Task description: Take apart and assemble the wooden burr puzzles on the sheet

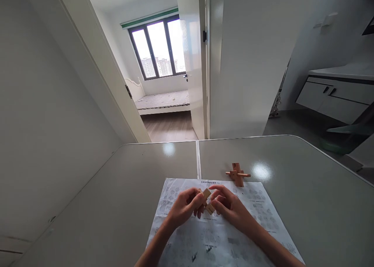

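Note:
Over the printed sheet, my left hand [187,206] is closed on small pale wooden puzzle pieces, gripped between thumb and fingers. One wooden puzzle piece [207,193] points up and to the right from the grip. A second wooden block [210,209], with a dark mark on it, shows just below; the fingers partly hide how the two join. Close by on the right is my right hand [228,204], its index finger and thumb apart and curved toward the pieces. Whether its fingertips touch them is hard to make out.
A printed paper sheet [201,236] lies on the grey-green table [117,204]. At the sheet's far edge, a crossed wooden assembly [238,175] has a thin rod through it. A seam [198,158] crosses the tabletop. Beyond stand an open door [193,64] and a bed [163,100].

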Demonstrator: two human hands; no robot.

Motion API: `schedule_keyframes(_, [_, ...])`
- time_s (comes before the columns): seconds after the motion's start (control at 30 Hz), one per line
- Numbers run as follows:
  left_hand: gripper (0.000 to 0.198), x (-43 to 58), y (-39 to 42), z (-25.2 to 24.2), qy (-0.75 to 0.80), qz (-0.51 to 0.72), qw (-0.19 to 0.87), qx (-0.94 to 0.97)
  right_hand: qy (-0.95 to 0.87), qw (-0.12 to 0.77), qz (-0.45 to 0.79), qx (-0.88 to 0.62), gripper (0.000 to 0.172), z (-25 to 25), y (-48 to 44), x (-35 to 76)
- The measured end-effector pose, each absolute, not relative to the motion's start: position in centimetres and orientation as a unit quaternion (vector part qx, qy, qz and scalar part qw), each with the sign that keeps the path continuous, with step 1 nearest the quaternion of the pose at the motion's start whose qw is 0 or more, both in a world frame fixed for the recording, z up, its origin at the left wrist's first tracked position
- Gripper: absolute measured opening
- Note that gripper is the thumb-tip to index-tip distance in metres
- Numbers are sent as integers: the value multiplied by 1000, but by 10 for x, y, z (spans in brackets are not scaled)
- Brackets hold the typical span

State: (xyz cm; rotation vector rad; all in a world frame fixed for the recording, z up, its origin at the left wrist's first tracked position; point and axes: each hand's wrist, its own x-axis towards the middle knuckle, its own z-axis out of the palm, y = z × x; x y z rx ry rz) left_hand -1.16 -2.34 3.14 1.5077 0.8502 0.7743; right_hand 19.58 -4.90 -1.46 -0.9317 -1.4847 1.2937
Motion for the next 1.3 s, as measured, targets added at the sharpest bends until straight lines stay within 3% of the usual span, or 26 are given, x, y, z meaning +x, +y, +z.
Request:
schedule_keyframes(0.27, [49, -15, -12, 27, 453, 502, 541, 500, -648, 463, 408, -446, 25, -16, -51, 192])
schedule_keyframes(0.53, [47, -16, -6, 11, 458, 503, 538, 498, -754, 395, 288, -439, 42, -22, -57, 188])
schedule_keyframes(0.7, [47, -17, -6, 8, 451, 506, 527, 512, -786, 362, 249, -434, 37, -24, -59, 185])
schedule_keyframes(0.9, [47, -15, -8, 11, 460, 492, 526, 519, -770, 378, 248, -450, 14, -18, -58, 184])
schedule_keyframes(1.07, [45, -15, -8, 12, 461, 489, 527, 520, -741, 400, 273, -465, 6, -21, -56, 184])
schedule_keyframes(1.23, [44, -15, -8, 14, 460, 493, 524, 520, -649, 466, 396, -452, 33, -26, -53, 187])
schedule_keyframes(1.3, [44, -15, -8, 14, 462, 492, 525, 519, -603, 495, 460, -424, 34, -21, -51, 189])
